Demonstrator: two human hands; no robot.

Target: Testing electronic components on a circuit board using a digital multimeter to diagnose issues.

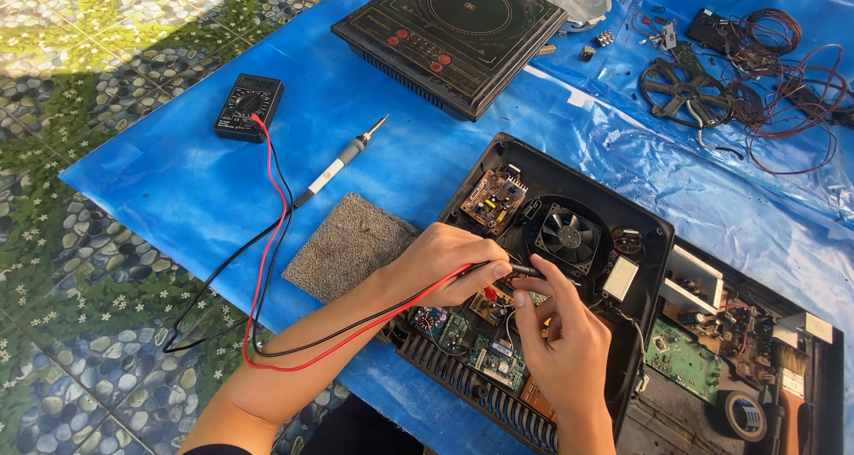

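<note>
The opened cooker (569,268) lies on the blue sheet (178,179), its boards bare. Both probes meet over the small parts beside the fan (567,237). A tip could slip and bridge two joints, as the contacts look crowded and both wrists hang unsupported. The red lead (267,241) and black lead (276,188) loop slack back to the meter (248,107); a tug might drag it.

The left hand (445,264) pinches the black probe (516,268) tight. The right hand (565,348) curls closed near a second probe, though its hold is mostly hidden. An iron (342,160) rests beside the pad (351,246).
</note>
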